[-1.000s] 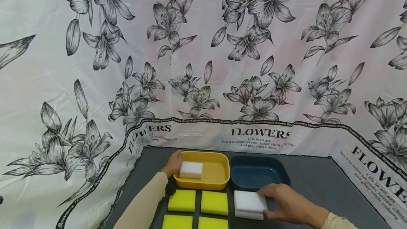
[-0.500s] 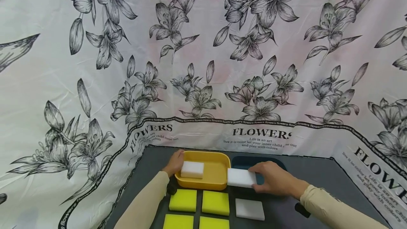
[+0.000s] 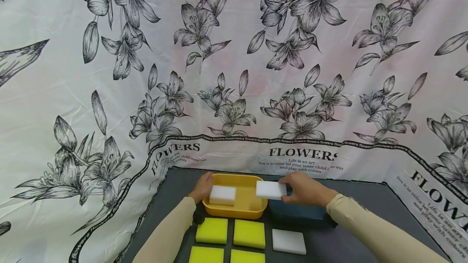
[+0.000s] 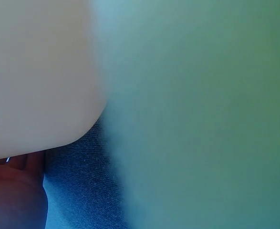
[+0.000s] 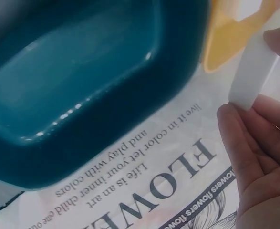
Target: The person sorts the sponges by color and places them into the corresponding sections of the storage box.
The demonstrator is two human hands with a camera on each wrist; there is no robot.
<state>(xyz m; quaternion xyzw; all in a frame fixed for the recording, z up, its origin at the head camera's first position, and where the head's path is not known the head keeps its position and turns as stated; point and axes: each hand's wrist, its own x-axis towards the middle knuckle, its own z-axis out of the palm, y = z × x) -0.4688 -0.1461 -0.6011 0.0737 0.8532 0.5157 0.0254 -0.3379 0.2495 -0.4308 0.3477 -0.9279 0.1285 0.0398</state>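
At the left end of a yellow tray (image 3: 243, 212), my left hand (image 3: 202, 188) grips the rim. A white sponge block (image 3: 222, 195) lies inside that tray, on its left side. My right hand (image 3: 304, 189) pinches another white sponge block (image 3: 269, 190) between thumb and fingertips, raised over the yellow tray's right end. This block also shows edge-on in the right wrist view, thumb on one side and fingers (image 5: 242, 143) on the other. Beneath the right hand stands a dark blue tray (image 3: 297, 212), bare inside in the right wrist view. The left wrist view is mostly blocked by blurred surfaces.
In front of the trays, several yellow sponge blocks (image 3: 249, 233) lie in rows on the dark grey table (image 3: 362, 202). Right of them is a single white block (image 3: 289, 241). A white flower-print cloth (image 3: 234, 60) hangs behind and around the table.
My right hand has lifted the upper white sponge block off another one and carried it forward and left to the yellow tray. My left hand has stayed at that tray's rim.
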